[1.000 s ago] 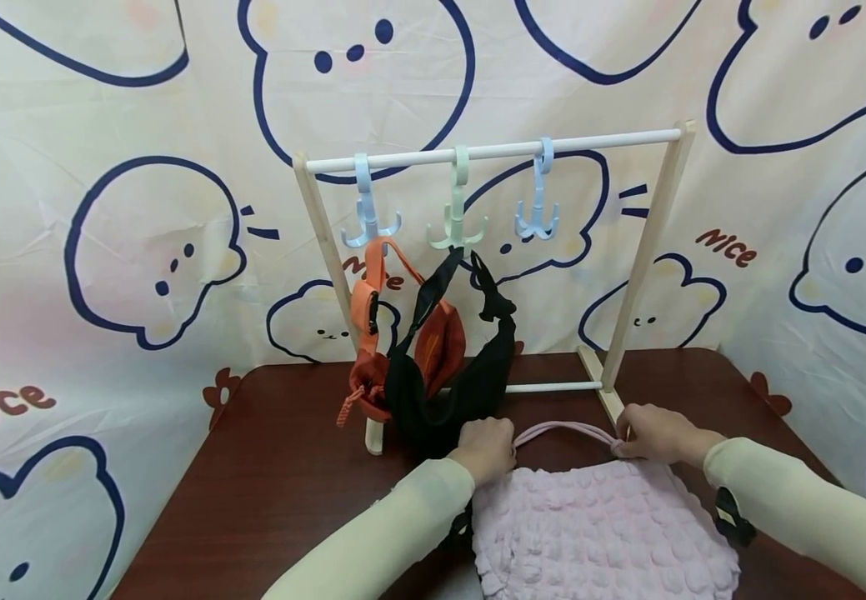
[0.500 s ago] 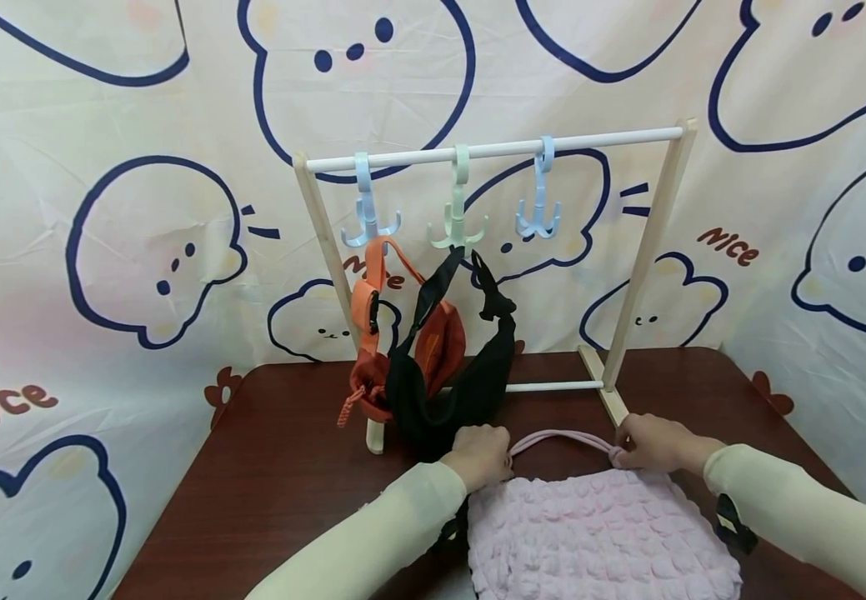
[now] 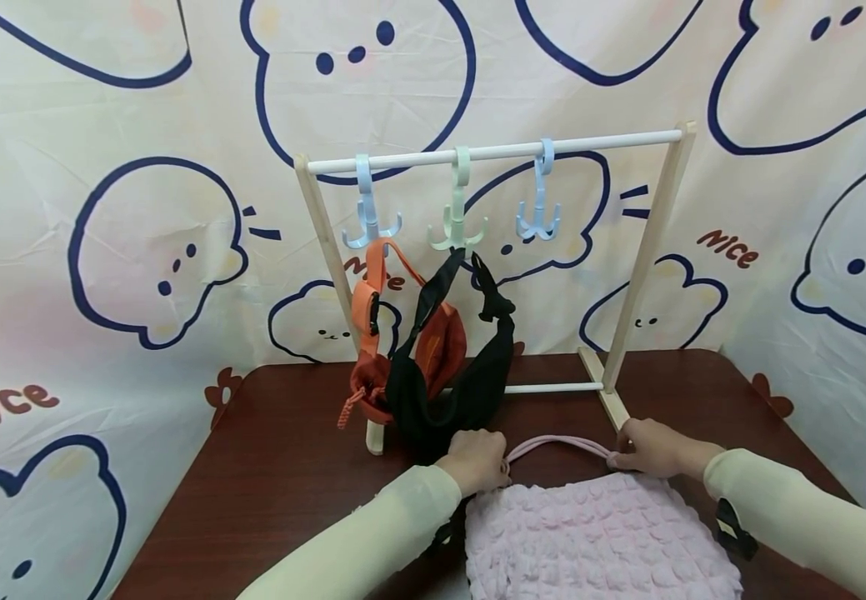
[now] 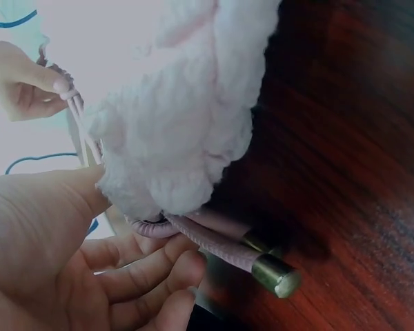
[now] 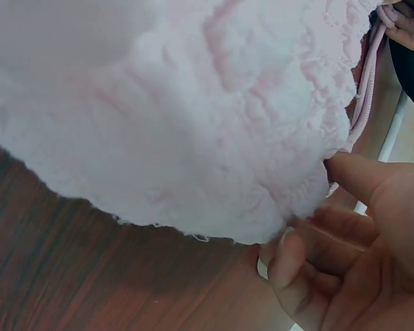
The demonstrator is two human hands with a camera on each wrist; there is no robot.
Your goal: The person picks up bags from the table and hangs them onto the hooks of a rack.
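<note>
A puffy, quilted pink bag [image 3: 598,533] lies at the front of the table, with a thin pink cord [image 3: 558,439] arching from its top edge. My left hand [image 3: 475,461] grips the cord at the bag's left top corner. In the left wrist view, two cord ends with metal tips [image 4: 276,276] hang past my fingers [image 4: 141,276]. At the opposite corner, my right hand [image 3: 659,448] pinches the bag's edge where the cord meets it. The right wrist view has my thumb [image 5: 355,172] on the puffy fabric, fingers curled beneath.
Behind my hands stands a wooden rack [image 3: 646,258] with a white top rod [image 3: 613,140]. Light blue hooks [image 3: 367,212] and a green hook [image 3: 458,208] hang from it. An orange bag [image 3: 442,343] and a black bag [image 3: 453,417] hang at the left, close to my left hand.
Both hands have drawn the pink bag's top edge slightly toward me. My left hand has shifted a little left, and the bag with it. The rack and hanging bags have stayed put.
</note>
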